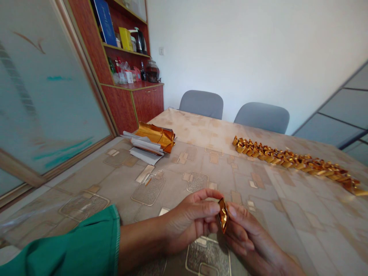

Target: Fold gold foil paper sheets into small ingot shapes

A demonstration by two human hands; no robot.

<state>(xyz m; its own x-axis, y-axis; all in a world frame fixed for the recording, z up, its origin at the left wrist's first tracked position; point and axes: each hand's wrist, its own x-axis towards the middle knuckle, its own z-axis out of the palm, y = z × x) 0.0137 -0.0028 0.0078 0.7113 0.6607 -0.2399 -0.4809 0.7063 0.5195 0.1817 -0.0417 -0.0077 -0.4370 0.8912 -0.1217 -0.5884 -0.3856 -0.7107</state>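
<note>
Between my two hands is a small folded piece of shiny gold foil paper (223, 216), narrow and pointed at its ends. My left hand (195, 214) pinches its left side with thumb and fingers. From the right, my right hand (244, 226) grips the other side, thumb near the upper edge. The piece is held above the patterned tablecloth (172, 195). Farther off to the right lies a long row of similar folded gold pieces (287, 158), set close against each other. A stack of gold foil sheets (156, 136) with grey-white backs (146, 149) rests at the far left of the table.
Two grey chairs (202, 103) stand behind the table's far edge. A red-brown cabinet (146, 101) with shelves of bottles, boxes and a kettle (140, 40) is at the back left. A frosted glass panel (51, 96) borders the table's left side.
</note>
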